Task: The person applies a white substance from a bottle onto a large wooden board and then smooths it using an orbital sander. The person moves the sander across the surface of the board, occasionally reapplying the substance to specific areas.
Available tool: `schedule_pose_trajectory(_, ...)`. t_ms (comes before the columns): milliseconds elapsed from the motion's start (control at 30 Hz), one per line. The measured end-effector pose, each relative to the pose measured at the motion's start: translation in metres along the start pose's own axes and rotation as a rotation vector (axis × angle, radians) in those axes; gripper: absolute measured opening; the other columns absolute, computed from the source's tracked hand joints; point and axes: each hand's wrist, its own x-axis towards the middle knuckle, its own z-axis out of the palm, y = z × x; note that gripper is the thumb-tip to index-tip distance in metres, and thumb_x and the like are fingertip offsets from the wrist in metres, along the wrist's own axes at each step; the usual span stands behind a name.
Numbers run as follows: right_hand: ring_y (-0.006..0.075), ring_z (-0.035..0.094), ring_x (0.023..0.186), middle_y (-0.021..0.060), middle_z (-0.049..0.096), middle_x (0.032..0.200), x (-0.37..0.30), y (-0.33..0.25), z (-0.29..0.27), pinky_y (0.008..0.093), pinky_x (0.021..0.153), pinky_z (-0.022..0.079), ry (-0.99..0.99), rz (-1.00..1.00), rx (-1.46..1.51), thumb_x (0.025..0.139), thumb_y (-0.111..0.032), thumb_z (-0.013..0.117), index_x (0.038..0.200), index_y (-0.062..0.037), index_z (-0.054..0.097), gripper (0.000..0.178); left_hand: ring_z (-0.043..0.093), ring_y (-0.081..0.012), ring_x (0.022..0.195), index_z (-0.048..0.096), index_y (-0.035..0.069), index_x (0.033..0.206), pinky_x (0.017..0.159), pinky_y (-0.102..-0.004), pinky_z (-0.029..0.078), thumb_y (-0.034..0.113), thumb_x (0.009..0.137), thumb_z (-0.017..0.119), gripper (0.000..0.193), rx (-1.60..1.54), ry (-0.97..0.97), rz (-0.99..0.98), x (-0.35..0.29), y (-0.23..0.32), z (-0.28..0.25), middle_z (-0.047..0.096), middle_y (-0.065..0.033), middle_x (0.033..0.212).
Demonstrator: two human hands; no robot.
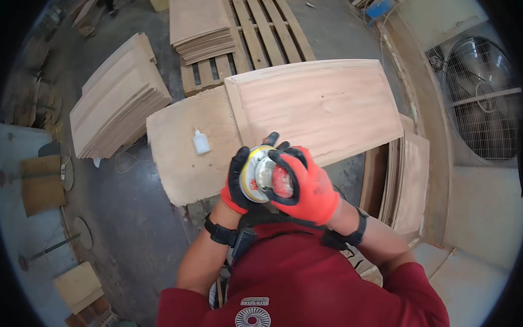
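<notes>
In front of my chest, my left hand (pixel 239 178), in a red and black work glove, wraps round a round can (pixel 249 176) with a yellow rim. The can is tilted, its white side with red markings partly showing. My right hand (pixel 305 188), gloved alike, curls over a glossy red and whitish thing (pixel 282 182) right against the can. Whether that thing is part of the can is not clear. Beyond my hands lies a pale wooden panel (pixel 323 106) with a raised frame edge. A small white nozzle bottle (pixel 201 143) rests on the rough board (pixel 181 166) left of it.
Stacked wooden panels (pixel 121 102) stand at the far left. Another stack (pixel 202 24) sits on a slatted pallet (pixel 268 30) at the back. More panels (pixel 409 181) lean at the right, near a large caged fan (pixel 484 98) by the wall.
</notes>
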Motion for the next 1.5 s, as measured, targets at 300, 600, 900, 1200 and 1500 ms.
schedule_pose_trajectory(300,0.0397,0.06,0.121,0.0197,0.058,0.13,0.025,0.13,-0.023,0.0455,0.1,0.052,-0.145,0.155,0.148,0.072,-0.021,0.087,0.14,-0.0049,0.053,0.078,0.046,-0.0299,0.142,0.03,0.015,0.163,0.119,-0.0479,0.033,0.062,0.105,0.041,0.075,0.507,0.355,0.17,0.018,0.022,-0.037,0.043,-0.0125,0.16)
schedule_pose_trajectory(600,0.038,0.061,0.118,0.0162,0.059,0.13,-0.01,0.311,-0.13,0.0455,0.099,0.052,-0.121,0.399,-0.175,0.076,-0.023,0.085,0.137,-0.0116,0.055,0.069,0.066,-0.0145,0.085,0.065,0.002,0.129,0.08,-0.0305,0.055,0.046,0.106,0.056,0.051,0.797,1.103,0.215,-0.059,0.016,-0.1,0.074,-0.0085,0.108)
schedule_pose_trajectory(900,0.0445,0.064,0.11,0.0211,0.052,0.134,-0.043,0.365,-0.159,0.0498,0.09,0.056,-0.247,0.372,-0.34,0.077,-0.025,0.084,0.143,-0.0119,0.05,0.076,0.064,-0.0121,0.071,0.07,0.003,0.113,0.07,-0.0265,0.053,0.04,0.104,0.059,0.039,1.005,1.21,0.175,0.0,-0.012,-0.131,0.073,-0.0064,0.09)
schedule_pose_trajectory(1200,0.0423,0.064,0.114,0.0229,0.05,0.139,-0.044,0.267,-0.062,0.0481,0.09,0.058,-0.395,0.37,-0.324,0.076,-0.032,0.084,0.142,-0.017,0.054,0.073,0.067,-0.0147,0.068,0.066,0.01,0.102,0.065,-0.0291,0.056,0.051,0.103,0.058,0.042,0.762,1.065,0.025,-0.01,0.004,-0.145,0.071,-0.0049,0.083)
schedule_pose_trajectory(1500,0.039,0.061,0.119,0.0216,0.05,0.138,-0.02,0.173,0.047,0.0492,0.091,0.057,-0.473,0.276,-0.358,0.079,-0.03,0.082,0.144,-0.0206,0.051,0.073,0.072,-0.0209,0.078,0.064,0.007,0.112,0.075,-0.0367,0.058,0.072,0.099,0.048,0.068,0.534,0.99,-0.185,-0.02,-0.035,-0.139,0.074,-0.0086,0.092)
